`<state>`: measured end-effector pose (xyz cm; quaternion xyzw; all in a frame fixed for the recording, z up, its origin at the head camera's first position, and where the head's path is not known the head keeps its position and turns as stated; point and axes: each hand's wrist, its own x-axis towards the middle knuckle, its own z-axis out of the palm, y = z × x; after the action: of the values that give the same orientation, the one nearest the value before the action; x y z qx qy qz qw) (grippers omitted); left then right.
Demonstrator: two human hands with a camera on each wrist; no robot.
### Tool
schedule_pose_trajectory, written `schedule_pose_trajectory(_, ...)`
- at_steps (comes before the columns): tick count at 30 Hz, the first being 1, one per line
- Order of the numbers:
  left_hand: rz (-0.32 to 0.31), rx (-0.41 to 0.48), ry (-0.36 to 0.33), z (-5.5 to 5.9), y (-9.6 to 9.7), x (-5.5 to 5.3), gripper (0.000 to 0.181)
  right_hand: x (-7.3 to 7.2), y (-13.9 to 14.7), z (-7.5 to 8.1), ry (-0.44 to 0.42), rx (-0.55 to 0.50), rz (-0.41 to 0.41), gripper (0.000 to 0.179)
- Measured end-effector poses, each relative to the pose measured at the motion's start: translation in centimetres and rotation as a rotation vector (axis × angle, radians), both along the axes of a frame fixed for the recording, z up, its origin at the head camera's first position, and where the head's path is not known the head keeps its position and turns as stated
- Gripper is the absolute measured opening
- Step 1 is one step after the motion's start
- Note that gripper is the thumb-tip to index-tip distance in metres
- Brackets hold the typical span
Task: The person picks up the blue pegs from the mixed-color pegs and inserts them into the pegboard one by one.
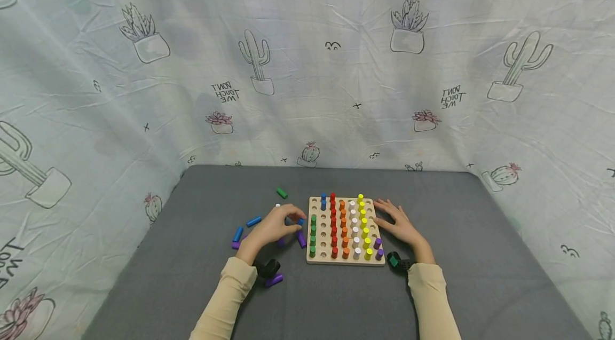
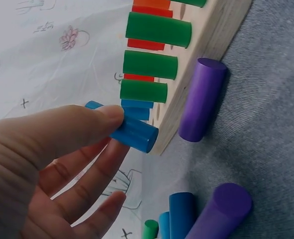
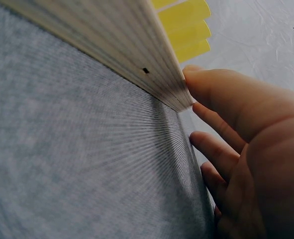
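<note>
My left hand [image 1: 273, 226] pinches a blue cylindrical peg [image 2: 137, 133] between thumb and fingers, just off the left side of a wooden peg board [image 1: 346, 262]. The held peg is tilted and clear of the board. Green pegs [image 1: 313, 230] stand in the leftmost column. Beside them, two blue pegs [image 1: 323, 201] occupy the far end of a column whose other holes show bare. Columns of red, orange, white and yellow pegs follow, then two purple pegs [image 1: 378, 249] at the near right. Along the board's right edge rests my right hand [image 1: 400, 226], fingers extended, thumb touching the rim.
Loose purple pegs [image 2: 202, 99] lie left of the board, one close to its side. Blue pegs [image 1: 253, 221] and a green peg [image 1: 282, 193] are scattered farther left and back. Grey cloth [image 1: 456, 297] covers the table; a printed curtain [image 1: 307, 62] hangs behind.
</note>
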<state>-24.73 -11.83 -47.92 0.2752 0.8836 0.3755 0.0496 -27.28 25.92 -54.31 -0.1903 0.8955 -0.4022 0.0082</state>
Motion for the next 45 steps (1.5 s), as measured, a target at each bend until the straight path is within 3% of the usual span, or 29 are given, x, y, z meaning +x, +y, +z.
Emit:
schedule_pose_trajectory(14, 0.005, 0.053, 0.038, -0.2, 0.4, -0.9, 0.022, -0.1, 0.0, 0.1, -0.008, 0.014, -0.01, 0.058)
schedule_pose_trajectory(28, 0.006, 0.11, 0.028, -0.1, 1.4, -1.9, 0.023, 0.0, 0.1, 0.4, 0.0, 0.004, 0.0, 0.057)
schedule_pose_trajectory(45, 0.028, 0.11, 0.06, -0.4, 2.4, -2.8, 0.022, -0.1, 0.0, 0.2, -0.018, 0.005, -0.006, 0.058)
